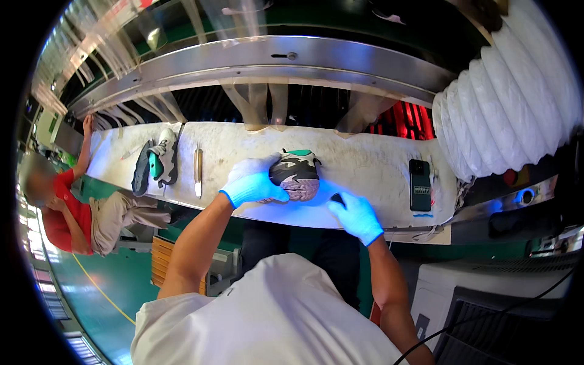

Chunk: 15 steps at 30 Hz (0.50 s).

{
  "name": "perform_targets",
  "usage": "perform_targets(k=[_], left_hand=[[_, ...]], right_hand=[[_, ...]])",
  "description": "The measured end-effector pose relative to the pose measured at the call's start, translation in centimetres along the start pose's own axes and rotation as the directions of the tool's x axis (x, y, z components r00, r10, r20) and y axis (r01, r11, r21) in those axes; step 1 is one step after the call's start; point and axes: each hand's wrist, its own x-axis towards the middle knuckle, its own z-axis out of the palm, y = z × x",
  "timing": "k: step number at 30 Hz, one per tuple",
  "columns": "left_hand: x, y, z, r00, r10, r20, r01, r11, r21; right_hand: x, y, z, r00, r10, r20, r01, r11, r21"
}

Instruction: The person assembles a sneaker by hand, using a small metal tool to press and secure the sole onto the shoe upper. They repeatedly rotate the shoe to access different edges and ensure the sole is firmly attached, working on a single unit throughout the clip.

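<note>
A grey, black and white sports shoe [296, 175] with a green piece at its opening stands on the pale worktop in front of me. My left hand [254, 180], in a white glove, grips its left side with the thumb across the near end. To the right of the shoe and apart from it, my gloved right hand [356, 218] is closed round a small dark object [336, 198]; its kind is mostly hidden by the fingers. Blue light falls on both gloves and on the worktop between them.
Left on the worktop [365, 164] are a pair of shoes [157, 162] and a knife-like tool [198, 170]. A dark phone [420, 185] lies right, below a white ribbed duct [505, 97]. A metal rail [267, 58] with plastic strips runs behind. Another person [76, 207] sits left.
</note>
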Motion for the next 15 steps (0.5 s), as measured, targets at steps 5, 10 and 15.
perform_targets(k=[5, 10, 15], left_hand=[[-2.2, 0.6, 4.8, 0.964, 0.146, -0.223, -0.109, 0.980, 0.169], [-5.0, -2.2, 8.4, 0.796, 0.309, -0.520, -0.252, 0.951, 0.180], [-6.8, -7.2, 7.2, 0.684, 0.309, -0.661, -0.627, 0.712, -0.316]], right_hand=[[1.4, 2.6, -2.4, 0.920, -0.085, -0.383, -0.116, 0.874, -0.472], [2.3, 0.2, 3.1, 0.987, 0.065, -0.145, 0.049, 0.745, 0.666], [1.0, -4.6, 9.0, 0.998, 0.006, 0.059, -0.057, 0.369, 0.928]])
